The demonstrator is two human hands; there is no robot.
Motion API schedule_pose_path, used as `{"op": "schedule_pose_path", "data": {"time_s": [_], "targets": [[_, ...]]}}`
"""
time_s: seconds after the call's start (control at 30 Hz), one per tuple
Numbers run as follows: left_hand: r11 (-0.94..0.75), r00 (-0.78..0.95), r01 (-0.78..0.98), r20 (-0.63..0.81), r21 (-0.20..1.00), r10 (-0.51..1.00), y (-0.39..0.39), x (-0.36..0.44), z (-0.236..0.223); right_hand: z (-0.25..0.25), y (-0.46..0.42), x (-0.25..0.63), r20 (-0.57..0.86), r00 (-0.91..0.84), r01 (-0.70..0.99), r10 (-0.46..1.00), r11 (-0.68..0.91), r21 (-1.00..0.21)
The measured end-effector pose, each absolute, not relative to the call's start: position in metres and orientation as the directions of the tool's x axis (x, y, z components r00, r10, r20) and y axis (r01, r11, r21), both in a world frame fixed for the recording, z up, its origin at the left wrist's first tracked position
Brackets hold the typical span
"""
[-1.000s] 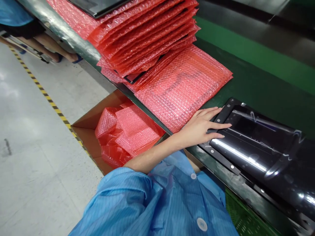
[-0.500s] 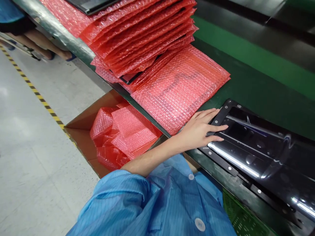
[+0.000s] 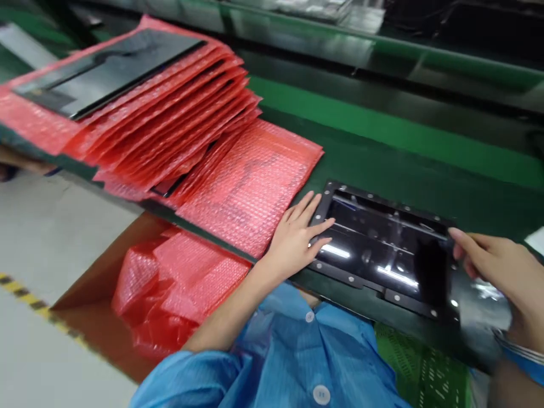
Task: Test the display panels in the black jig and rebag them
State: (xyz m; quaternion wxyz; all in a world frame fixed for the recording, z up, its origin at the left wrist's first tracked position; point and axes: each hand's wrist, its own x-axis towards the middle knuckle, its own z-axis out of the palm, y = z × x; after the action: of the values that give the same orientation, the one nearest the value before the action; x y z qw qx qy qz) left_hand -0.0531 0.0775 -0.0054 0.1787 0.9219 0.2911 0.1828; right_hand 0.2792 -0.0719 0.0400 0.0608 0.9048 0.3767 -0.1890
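Spreading over the left end of a flat, black, glossy rectangular panel with a dark border dotted with pale round spots point(image 3: 374, 249), the left hand point(image 3: 300, 232) lies with its grip fanned wide and not closed on anything; the panel sits right of centre in the frame, on a dark green worktop point(image 3: 361, 156); the right hand point(image 3: 495, 263), at the right of the frame, has its thumb at the panel's right edge and its other fingers bent, though whether its grip is pinching anything I cannot tell; just beside the left hand, a flat pink bubble-wrap pouch point(image 3: 259, 175) lies left of the panel; a tall stack of red bubble-wrap pouches point(image 3: 178, 93) fills the upper left, a grey, glossy rectangular sheet point(image 3: 131, 65) on top; at lower left, a brown cardboard box point(image 3: 96, 277) holds crumpled red bubble wrap point(image 3: 142, 300).
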Motion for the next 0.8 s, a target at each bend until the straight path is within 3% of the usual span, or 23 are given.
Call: {"op": "schedule_pose_path", "data": {"time_s": [0.1,0.23,0.3,0.57,0.67,0.8], "targets": [[-0.843,0.795,0.417,0.314,0.34,0.519,0.056,-0.03,0.003,0.056,-0.054,0.275,-0.407,0.737,0.57,0.54,-0.82,-0.056],[-0.941,0.947,0.042,0.288,0.334,0.144,0.011,0.019,0.005,0.051,-0.042,0.288,-0.425,0.685,0.598,0.591,-0.79,-0.135],[-0.943,0.966,-0.061,0.256,0.328,0.026,-0.005,0.04,0.003,0.044,-0.037,0.295,-0.442,0.651,0.623,0.617,-0.767,-0.155],[-0.962,0.99,-0.078,0.135,0.262,-0.043,-0.008,0.063,0.004,0.044,-0.016,0.305,-0.504,0.613,0.647,0.608,-0.753,-0.122],[-0.955,0.996,-0.068,0.075,0.29,-0.048,-0.005,0.063,0.013,0.046,-0.016,0.301,-0.482,0.605,0.661,0.634,-0.737,-0.14],[-0.918,0.997,-0.074,0.032,0.39,-0.066,0.01,0.065,0.029,0.044,-0.023,0.289,-0.35,0.617,0.693,0.705,-0.697,-0.184]]}}
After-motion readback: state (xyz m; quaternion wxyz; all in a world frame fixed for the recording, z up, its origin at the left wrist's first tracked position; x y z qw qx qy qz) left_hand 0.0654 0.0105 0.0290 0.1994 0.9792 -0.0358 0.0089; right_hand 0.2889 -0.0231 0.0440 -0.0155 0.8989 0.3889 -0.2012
